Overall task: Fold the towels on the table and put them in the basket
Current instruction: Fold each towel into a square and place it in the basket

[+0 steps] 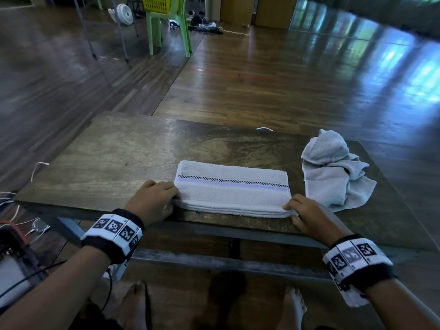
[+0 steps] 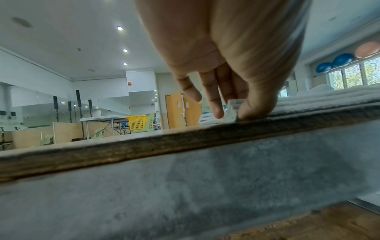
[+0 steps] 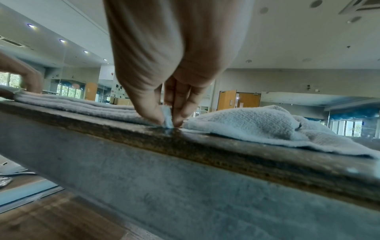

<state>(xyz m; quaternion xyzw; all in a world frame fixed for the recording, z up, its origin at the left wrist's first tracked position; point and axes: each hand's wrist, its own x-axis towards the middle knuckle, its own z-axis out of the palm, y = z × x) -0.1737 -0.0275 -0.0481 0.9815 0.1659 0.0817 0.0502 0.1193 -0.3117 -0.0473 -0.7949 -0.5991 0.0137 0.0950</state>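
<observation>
A white towel (image 1: 232, 189) with a blue and checked stripe lies folded into a long rectangle near the table's front edge. My left hand (image 1: 175, 200) pinches its near left corner (image 2: 233, 110) between thumb and fingers. At the near right corner (image 3: 167, 116), my right hand (image 1: 291, 210) pinches the stacked layers the same way. A second pale towel (image 1: 333, 170) lies crumpled on the table's right side, showing close by in the right wrist view (image 3: 267, 126). The yellow basket (image 1: 157, 3) sits on a green chair (image 1: 177, 29) far across the room.
The dark wooden table (image 1: 114, 158) has bare surface on its left half and behind the folded towel. White cables (image 1: 35, 170) hang off its left edge beside equipment on the floor. A white fan (image 1: 123, 13) stands near the chair. My bare feet are under the table.
</observation>
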